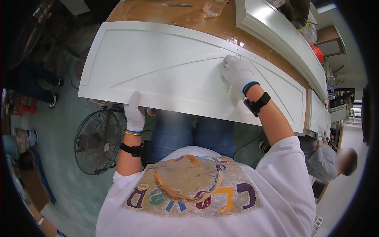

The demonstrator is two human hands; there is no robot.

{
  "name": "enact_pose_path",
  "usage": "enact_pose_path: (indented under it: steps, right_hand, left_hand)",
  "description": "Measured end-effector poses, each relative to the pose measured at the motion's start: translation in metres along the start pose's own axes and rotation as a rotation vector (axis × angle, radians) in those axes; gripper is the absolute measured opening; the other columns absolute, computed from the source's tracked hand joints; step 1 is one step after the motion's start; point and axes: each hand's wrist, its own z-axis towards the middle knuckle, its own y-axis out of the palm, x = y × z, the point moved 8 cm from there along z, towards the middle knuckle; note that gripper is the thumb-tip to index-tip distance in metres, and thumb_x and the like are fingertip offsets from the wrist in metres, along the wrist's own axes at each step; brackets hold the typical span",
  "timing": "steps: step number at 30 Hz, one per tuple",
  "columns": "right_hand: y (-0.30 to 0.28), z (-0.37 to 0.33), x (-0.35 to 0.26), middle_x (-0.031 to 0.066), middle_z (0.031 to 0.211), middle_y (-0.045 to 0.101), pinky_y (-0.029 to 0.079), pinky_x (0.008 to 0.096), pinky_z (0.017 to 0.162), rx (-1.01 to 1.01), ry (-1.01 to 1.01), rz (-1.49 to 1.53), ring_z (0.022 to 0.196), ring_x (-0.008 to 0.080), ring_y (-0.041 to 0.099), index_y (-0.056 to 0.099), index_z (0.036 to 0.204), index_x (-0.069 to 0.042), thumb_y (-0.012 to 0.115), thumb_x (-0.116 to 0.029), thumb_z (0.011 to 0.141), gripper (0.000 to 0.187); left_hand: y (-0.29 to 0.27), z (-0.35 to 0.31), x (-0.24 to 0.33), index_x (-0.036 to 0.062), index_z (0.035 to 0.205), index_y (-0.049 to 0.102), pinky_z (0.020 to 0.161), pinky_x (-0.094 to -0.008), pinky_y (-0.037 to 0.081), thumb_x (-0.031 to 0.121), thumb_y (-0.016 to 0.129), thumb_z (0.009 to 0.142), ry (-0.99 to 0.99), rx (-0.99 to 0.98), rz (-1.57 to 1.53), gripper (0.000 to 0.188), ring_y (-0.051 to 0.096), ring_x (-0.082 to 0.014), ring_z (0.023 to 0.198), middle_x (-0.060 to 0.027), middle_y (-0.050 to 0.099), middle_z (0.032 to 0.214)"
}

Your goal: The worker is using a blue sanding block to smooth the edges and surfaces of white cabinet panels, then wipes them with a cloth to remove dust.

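Observation:
A long white panel [158, 79] with a raised frame and slanting strips lies across the worktable in front of me. My right hand [238, 73], in a white knit glove, is closed and pressed on its right half. A bit of white cloth [235, 94] hangs out beneath that hand, partly hidden by it. At the panel's near edge, left of my legs, my gloved left hand [135, 112] grips the rim. One digit lies on top of the panel there; the remaining fingers are hidden below.
Brown glossy sheeting [177, 17] covers the table beyond the panel, with a clear plastic container [214, 8] on it. Another white panel [276, 35] lies at far right. A black fan [98, 142] stands at left. Someone in grey [323, 160] works at right.

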Motion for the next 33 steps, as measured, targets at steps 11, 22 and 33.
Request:
enact_pose_path:
  steps: [11, 22, 33]
  right_hand:
    - [-0.009, -0.006, -0.021, 0.0223, 0.099, 0.063, 0.048, 0.0420, 0.081, 0.096, -0.142, 0.060, 0.095, 0.0365, 0.061, 0.062, 0.099, -0.004, 0.050, -0.034, 0.084, 0.036]
    - [0.024, -0.067, -0.221, 0.0148, 0.093, 0.062, 0.048, 0.0399, 0.080, 0.176, -0.567, 0.300, 0.092, 0.0340, 0.058, 0.063, 0.094, -0.002, 0.059, -0.024, 0.077, 0.029]
    - [0.061, -0.211, 0.175, 0.0146, 0.109, 0.055, 0.045, 0.0443, 0.084, 0.523, 0.245, 0.097, 0.099, 0.0328, 0.054, 0.054, 0.112, -0.012, 0.058, -0.026, 0.079, 0.037]
  left_hand:
    - [-0.005, -0.002, -0.006, -0.0021, 0.106, 0.055, 0.077, -0.0327, 0.049, 0.012, 0.057, 0.088, -0.060, 0.030, -0.114, 0.023, 0.058, -0.0180, 0.091, -0.0070, 0.058, 0.099]
    - [0.009, 0.004, -0.011, 0.0033, 0.121, 0.045, 0.085, -0.0334, 0.047, 0.032, 0.043, 0.096, -0.007, -0.138, 0.112, 0.038, 0.056, -0.0193, 0.098, -0.0069, 0.056, 0.110]
    - [0.004, -0.002, -0.008, 0.0056, 0.122, 0.048, 0.094, -0.0347, 0.040, 0.038, 0.042, 0.096, -0.101, -0.134, -0.048, 0.042, 0.050, -0.0202, 0.109, -0.0076, 0.053, 0.116]
